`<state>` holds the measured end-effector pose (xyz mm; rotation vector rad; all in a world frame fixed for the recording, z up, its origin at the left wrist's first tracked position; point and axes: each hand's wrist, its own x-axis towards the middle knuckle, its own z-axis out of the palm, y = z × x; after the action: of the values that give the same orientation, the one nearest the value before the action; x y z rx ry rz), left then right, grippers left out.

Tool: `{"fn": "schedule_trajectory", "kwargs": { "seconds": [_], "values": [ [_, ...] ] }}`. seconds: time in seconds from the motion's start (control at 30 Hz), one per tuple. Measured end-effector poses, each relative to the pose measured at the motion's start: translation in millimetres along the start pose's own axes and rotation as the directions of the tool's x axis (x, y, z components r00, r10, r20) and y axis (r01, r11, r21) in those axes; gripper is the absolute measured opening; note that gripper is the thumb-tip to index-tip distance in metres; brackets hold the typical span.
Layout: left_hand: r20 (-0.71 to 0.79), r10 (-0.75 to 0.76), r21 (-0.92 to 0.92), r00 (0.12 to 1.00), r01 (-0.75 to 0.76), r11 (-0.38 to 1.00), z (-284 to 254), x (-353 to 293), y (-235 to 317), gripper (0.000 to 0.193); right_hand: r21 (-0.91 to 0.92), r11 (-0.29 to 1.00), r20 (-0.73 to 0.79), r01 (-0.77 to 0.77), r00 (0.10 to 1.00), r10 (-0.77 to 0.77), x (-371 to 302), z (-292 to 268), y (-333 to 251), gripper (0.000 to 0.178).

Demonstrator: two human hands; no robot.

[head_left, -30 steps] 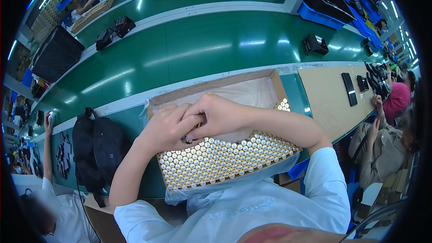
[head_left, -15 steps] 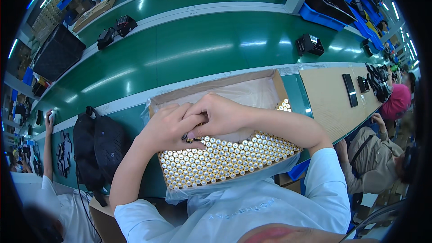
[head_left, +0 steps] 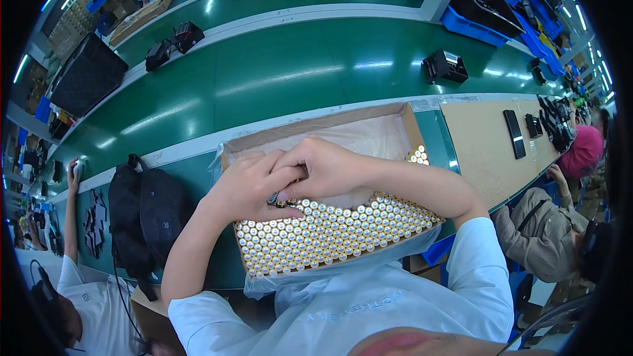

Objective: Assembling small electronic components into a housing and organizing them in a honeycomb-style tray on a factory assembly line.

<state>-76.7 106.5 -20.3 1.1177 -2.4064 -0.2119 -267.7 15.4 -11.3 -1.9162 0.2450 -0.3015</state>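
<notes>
An open cardboard box (head_left: 323, 120) lined with clear plastic lies in front of me. Its near part is packed with batteries (head_left: 333, 231) standing upright in tight rows, with shiny round ends up. Over the box's left half my two hands meet. My left hand (head_left: 245, 188) is closed around a few small batteries (head_left: 281, 202), whose ends peek out between the fingers. My right hand (head_left: 318, 170) is closed too, its fingers overlapping the left ones and its thumb pressed to those batteries. The overlapping fingers hide how many there are.
A black bag (head_left: 158, 207) lies left of the box. At the right is a cardboard sheet (head_left: 475, 151) bearing a black bar-shaped part (head_left: 513, 133). Beyond runs a green belt (head_left: 297, 59) carrying a black housing (head_left: 446, 66). Co-workers sit on both sides.
My hands stay together in nearly the same place, with a slight shift of the fingers on the batteries. The black housing on the belt has moved a little left. The left co-worker's head has shifted.
</notes>
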Motion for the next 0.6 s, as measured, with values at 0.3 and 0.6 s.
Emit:
{"fn": "schedule_trajectory", "kwargs": {
  "seconds": [0.3, 0.6],
  "values": [
    [0.010, -0.001, 0.009, 1.000, 0.001, 1.000, -0.7, 1.7, -0.2, 0.051, 0.005, 1.000, -0.005, 0.015, 1.000, -0.015, 0.4, -2.9, -4.1, 0.021],
    [-0.035, 0.000, 0.061, 0.999, 0.002, 0.998, 2.8, 0.2, 1.6, 0.045, 0.016, 0.999, -0.030, 0.042, 0.999, -0.041, 1.2, -2.1, -3.8, 0.020]
  ]
}}
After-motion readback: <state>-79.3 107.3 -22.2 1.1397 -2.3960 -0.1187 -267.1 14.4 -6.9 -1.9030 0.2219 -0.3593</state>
